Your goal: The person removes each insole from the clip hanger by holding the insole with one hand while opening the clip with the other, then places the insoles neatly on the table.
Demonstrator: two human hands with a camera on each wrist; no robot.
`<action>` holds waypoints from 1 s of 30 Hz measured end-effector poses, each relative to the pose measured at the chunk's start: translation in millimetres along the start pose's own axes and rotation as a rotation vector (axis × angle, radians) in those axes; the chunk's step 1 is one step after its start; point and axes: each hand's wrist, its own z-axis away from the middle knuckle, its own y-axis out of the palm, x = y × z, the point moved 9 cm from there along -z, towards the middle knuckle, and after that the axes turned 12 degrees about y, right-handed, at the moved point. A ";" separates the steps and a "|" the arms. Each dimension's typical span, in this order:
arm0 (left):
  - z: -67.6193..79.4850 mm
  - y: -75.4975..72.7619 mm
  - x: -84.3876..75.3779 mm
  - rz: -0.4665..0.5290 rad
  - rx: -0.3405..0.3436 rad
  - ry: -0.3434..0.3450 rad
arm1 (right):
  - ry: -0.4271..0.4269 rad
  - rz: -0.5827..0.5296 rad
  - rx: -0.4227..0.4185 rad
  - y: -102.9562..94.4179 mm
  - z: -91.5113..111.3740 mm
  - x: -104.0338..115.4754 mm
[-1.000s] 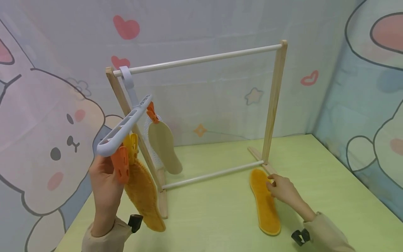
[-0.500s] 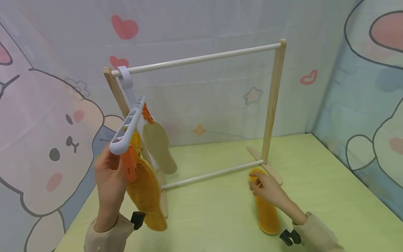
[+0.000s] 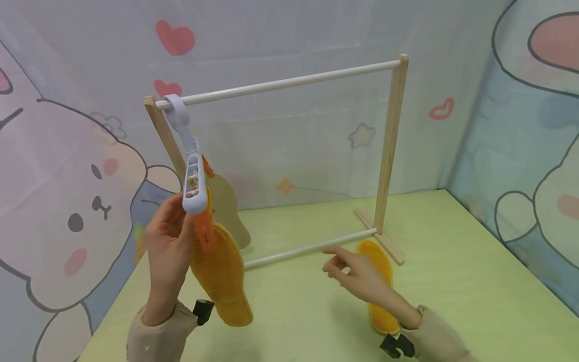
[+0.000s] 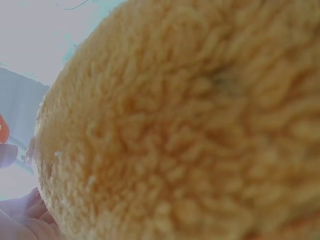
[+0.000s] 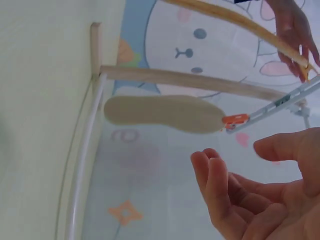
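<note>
A white clip hanger (image 3: 193,176) hooks over the rack's top rod, its near end turned toward me. My left hand (image 3: 169,246) holds the orange clip (image 3: 204,231) at that end, fingers and thumb beside it. A fuzzy orange-yellow insole (image 3: 221,276) hangs from the near clips; its pile fills most of the left wrist view. At the hanger's far end another orange clip (image 5: 235,120) holds a beige insole (image 5: 165,114). My right hand (image 3: 362,276) is in the air with loosely bent fingers and nothing between them. It partly covers a second fuzzy insole (image 3: 379,259) lying on the table.
The rack has wooden posts (image 3: 391,146), a white top rod (image 3: 289,83) and a lower rod (image 3: 312,247) near the tabletop. Its right foot (image 3: 391,249) lies behind the loose insole. Cartoon-printed cloth (image 3: 280,146) encloses the pale green table (image 3: 452,271).
My left hand has swung the hanger's near end to the right, with the fuzzy insole turning along. My right hand has moved left across the lying insole, which stays in place.
</note>
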 end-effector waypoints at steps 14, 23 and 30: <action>-3.9 14.4 3.0 -0.035 0.044 -0.050 | -0.087 -0.124 0.154 47.0 -7.7 46.0; -5.1 23.5 12.3 -0.077 0.053 -0.120 | -0.092 -0.198 0.198 62.9 -15.0 62.4; -6.9 29.5 10.9 -0.103 0.064 -0.115 | -0.084 -0.213 0.200 69.2 -18.7 69.1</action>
